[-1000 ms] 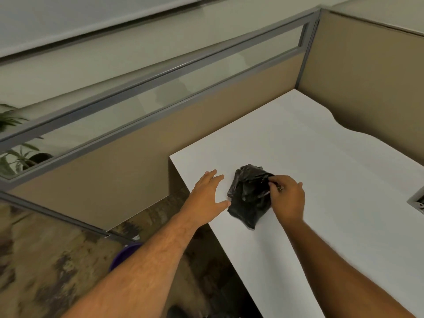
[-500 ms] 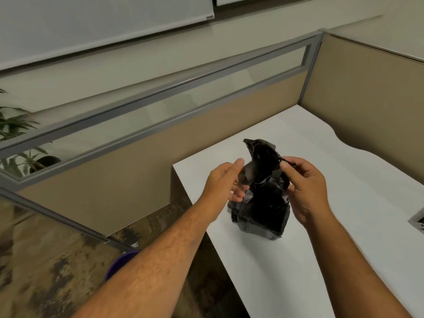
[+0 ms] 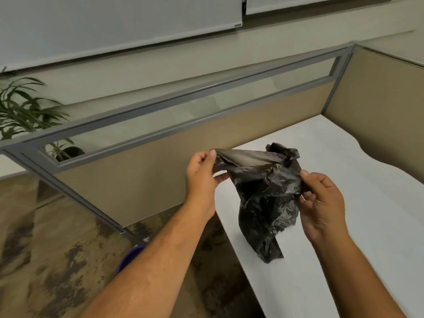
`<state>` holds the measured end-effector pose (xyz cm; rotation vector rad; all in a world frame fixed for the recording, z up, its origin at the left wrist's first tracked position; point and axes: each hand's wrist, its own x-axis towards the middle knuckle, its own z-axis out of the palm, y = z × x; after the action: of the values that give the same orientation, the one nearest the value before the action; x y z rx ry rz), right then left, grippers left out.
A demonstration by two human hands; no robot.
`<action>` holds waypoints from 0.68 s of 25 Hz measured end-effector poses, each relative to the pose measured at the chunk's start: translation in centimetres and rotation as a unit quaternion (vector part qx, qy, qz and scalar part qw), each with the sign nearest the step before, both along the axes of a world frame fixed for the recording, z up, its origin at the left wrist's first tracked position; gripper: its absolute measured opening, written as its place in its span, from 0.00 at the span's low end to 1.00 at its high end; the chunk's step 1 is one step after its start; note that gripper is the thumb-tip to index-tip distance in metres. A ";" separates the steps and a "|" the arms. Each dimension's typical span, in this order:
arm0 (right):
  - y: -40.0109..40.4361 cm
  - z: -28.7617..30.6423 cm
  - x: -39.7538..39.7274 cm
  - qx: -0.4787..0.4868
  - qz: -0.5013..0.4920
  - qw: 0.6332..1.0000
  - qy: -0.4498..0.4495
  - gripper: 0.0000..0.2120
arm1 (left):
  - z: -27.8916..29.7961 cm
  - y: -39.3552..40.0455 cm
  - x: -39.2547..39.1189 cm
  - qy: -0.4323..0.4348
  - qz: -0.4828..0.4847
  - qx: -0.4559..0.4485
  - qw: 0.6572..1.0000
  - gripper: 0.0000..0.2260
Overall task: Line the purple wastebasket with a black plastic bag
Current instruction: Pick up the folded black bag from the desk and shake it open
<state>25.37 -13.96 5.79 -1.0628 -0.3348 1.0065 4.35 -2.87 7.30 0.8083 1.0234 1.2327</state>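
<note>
A crumpled black plastic bag (image 3: 266, 193) hangs above the white desk (image 3: 367, 203), partly pulled apart. My left hand (image 3: 202, 177) pinches its upper left edge between thumb and fingers. My right hand (image 3: 321, 203) grips the bag's right side. The bag's lower tip reaches down to about the desk surface. A sliver of the purple wastebasket (image 3: 129, 258) shows on the floor to the left of the desk; my left forearm hides most of it.
Tan cubicle partitions (image 3: 149, 161) with a glass strip and grey frame wall in the desk at the back and right. Patterned carpet (image 3: 46, 249) lies to the left. A potted plant (image 3: 20, 111) stands beyond the partition.
The bag was lifted off the desk by my right hand, then my left hand took hold of it. Both hands have since moved apart, spreading the bag's top edge.
</note>
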 end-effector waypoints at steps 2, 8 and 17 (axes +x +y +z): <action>-0.4 -0.4 -3.4 -0.016 -0.021 1.000 -0.011 0.09 | 0.3 0.3 -3.5 -0.090 0.042 -0.057 0.993 0.07; -2.6 -2.6 -16.6 -0.079 -0.036 0.993 -0.076 0.11 | 1.9 0.7 -15.7 -0.212 0.056 -0.124 0.968 0.02; -7.2 -7.3 -34.7 -0.205 -0.010 0.979 -0.022 0.35 | -0.3 -2.3 -33.2 -0.025 -0.073 -0.134 0.988 0.08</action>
<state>-9.34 -21.16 -1.54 -1.4582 -0.1522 1.0609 -28.90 -5.12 6.96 0.6282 1.0428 0.9620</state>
